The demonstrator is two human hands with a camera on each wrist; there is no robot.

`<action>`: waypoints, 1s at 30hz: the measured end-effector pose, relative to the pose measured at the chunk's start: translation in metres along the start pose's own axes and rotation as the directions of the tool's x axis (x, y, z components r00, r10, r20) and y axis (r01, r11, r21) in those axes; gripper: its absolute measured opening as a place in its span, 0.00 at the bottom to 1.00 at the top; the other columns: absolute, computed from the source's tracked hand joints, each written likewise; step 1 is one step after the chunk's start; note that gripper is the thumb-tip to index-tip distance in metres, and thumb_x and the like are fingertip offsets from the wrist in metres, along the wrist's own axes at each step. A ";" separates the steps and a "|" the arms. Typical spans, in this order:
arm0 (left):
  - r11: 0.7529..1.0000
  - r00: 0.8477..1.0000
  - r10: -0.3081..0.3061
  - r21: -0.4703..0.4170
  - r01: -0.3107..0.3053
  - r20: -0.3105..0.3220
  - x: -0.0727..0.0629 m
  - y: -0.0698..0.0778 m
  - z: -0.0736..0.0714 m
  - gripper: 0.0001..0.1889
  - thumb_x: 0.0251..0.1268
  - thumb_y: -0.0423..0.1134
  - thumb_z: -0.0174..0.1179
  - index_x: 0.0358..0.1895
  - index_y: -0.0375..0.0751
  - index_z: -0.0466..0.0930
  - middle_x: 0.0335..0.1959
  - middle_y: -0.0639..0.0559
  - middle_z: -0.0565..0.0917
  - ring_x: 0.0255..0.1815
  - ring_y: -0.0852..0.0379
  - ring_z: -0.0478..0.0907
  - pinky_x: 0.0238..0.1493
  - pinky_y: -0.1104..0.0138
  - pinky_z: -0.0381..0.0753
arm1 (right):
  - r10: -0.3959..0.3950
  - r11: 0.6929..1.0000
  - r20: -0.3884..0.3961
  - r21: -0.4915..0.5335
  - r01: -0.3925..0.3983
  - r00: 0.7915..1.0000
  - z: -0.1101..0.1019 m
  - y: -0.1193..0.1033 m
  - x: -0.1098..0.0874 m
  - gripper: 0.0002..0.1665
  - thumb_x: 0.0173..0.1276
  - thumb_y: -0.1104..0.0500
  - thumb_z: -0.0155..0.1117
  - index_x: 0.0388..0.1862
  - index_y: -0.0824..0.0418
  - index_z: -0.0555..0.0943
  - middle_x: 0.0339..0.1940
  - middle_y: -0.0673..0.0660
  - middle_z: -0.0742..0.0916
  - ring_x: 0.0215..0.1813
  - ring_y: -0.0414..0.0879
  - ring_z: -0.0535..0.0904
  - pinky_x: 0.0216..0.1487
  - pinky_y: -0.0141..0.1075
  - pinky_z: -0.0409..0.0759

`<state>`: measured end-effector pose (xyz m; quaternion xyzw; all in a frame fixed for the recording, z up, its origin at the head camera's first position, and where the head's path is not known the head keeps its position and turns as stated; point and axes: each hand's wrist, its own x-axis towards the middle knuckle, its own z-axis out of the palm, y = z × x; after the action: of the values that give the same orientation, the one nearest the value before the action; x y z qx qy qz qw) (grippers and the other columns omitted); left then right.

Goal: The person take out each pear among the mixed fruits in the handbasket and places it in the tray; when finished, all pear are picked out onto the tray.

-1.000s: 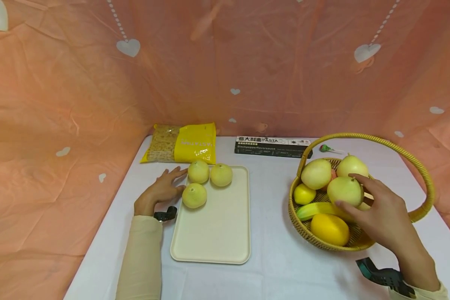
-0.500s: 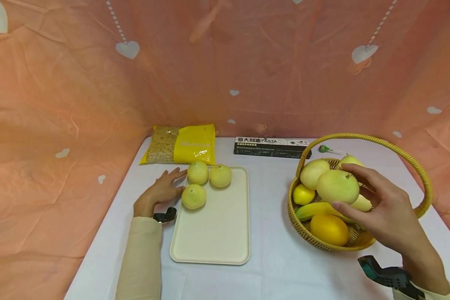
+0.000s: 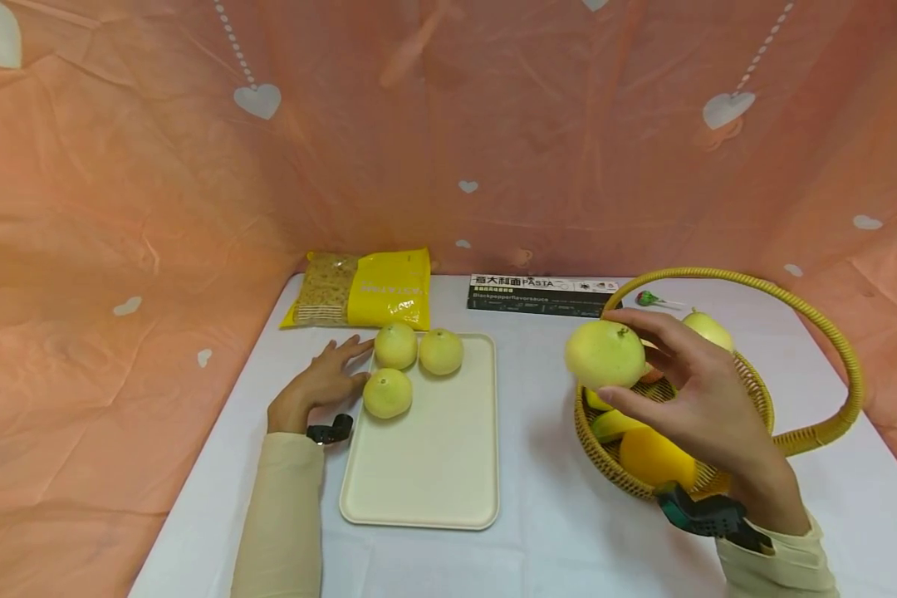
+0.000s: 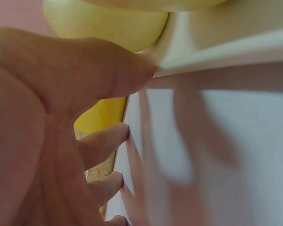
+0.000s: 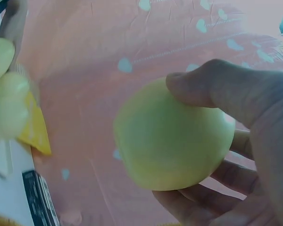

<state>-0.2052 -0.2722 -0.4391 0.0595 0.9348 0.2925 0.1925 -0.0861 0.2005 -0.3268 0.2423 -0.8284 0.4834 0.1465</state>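
My right hand (image 3: 695,390) grips a round, pale yellow-green fruit (image 3: 604,355) with a short stem, raised over the left rim of the wicker basket (image 3: 605,465). In the right wrist view, the thumb lies across one side of this fruit (image 5: 172,136) and the fingers support the other. My left hand (image 3: 325,384) rests at the left edge of the cream tray (image 3: 433,465), its fingers loosely extended. Three similar fruits (image 3: 387,393) sit together at the tray's far left. The left wrist view shows the thumb (image 4: 108,68) against the tray's edge, close below a fruit.
Inside the basket are a yellow mango-like fruit (image 3: 656,458), a banana (image 3: 613,426) and another pale fruit (image 3: 708,330); my right hand hides others. Behind the tray lies a yellow pasta bag (image 3: 389,286). A black-and-white pasta box (image 3: 541,296) and an artificial rose (image 3: 650,297) lie along the back.
My right hand has lifted the pale fruit from among the others in the basket and moved it left to the rim. The left hand and the tray fruits stay put.
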 end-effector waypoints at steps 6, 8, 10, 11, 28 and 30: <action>1.000 1.000 0.002 -0.005 -0.002 0.005 0.000 -0.002 0.000 0.36 0.81 0.42 0.57 0.89 0.50 0.61 0.92 0.36 0.48 0.91 0.24 0.30 0.85 0.26 0.30 | -0.051 0.986 0.040 0.161 0.044 0.998 0.023 0.004 0.016 0.50 0.53 0.80 0.83 0.76 0.64 0.78 0.70 0.58 0.84 0.67 0.42 0.85 0.67 0.29 0.84; 1.000 1.000 0.001 -0.006 -0.001 0.004 0.000 -0.003 0.001 0.37 0.80 0.42 0.58 0.89 0.50 0.61 0.92 0.36 0.48 0.91 0.24 0.30 0.85 0.26 0.30 | -0.050 0.982 0.057 0.187 0.039 0.997 0.031 0.006 0.021 0.49 0.54 0.79 0.83 0.76 0.65 0.78 0.70 0.57 0.84 0.68 0.43 0.84 0.69 0.30 0.83; 1.000 1.000 -0.004 -0.009 0.004 0.004 0.001 -0.003 0.002 0.36 0.81 0.42 0.58 0.89 0.50 0.61 0.92 0.37 0.48 0.91 0.25 0.30 0.85 0.26 0.30 | -0.040 0.980 0.077 0.195 0.024 0.996 0.040 0.007 0.026 0.48 0.56 0.77 0.84 0.76 0.63 0.78 0.71 0.55 0.84 0.69 0.42 0.83 0.70 0.30 0.82; 1.000 1.000 -0.005 -0.009 0.005 0.003 0.001 -0.003 0.002 0.36 0.81 0.42 0.58 0.89 0.50 0.61 0.92 0.37 0.47 0.91 0.25 0.30 0.85 0.26 0.30 | -0.036 0.980 0.086 0.197 0.019 0.996 0.044 0.007 0.028 0.48 0.56 0.76 0.84 0.76 0.62 0.78 0.71 0.54 0.84 0.70 0.42 0.82 0.70 0.30 0.82; 1.000 1.000 0.006 -0.004 -0.006 0.002 -0.001 -0.001 0.000 0.37 0.80 0.42 0.58 0.89 0.50 0.60 0.92 0.37 0.48 0.91 0.25 0.30 0.85 0.27 0.30 | 0.031 0.933 0.198 0.345 -0.100 0.980 0.122 0.032 0.047 0.43 0.62 0.70 0.84 0.76 0.60 0.78 0.73 0.59 0.83 0.74 0.52 0.80 0.74 0.35 0.81; 1.000 1.000 0.013 0.001 -0.013 0.004 -0.001 -0.001 0.000 0.37 0.81 0.42 0.58 0.89 0.50 0.60 0.92 0.36 0.48 0.91 0.25 0.31 0.85 0.27 0.30 | 0.046 0.928 0.209 0.354 -0.120 0.977 0.130 0.036 0.046 0.43 0.62 0.69 0.84 0.76 0.60 0.78 0.74 0.60 0.83 0.74 0.53 0.80 0.74 0.36 0.81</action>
<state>-0.2043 -0.2736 -0.4396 0.0662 0.9341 0.2932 0.1924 -0.1456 0.0903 -0.3947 0.2764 -0.7442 0.6081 -0.0043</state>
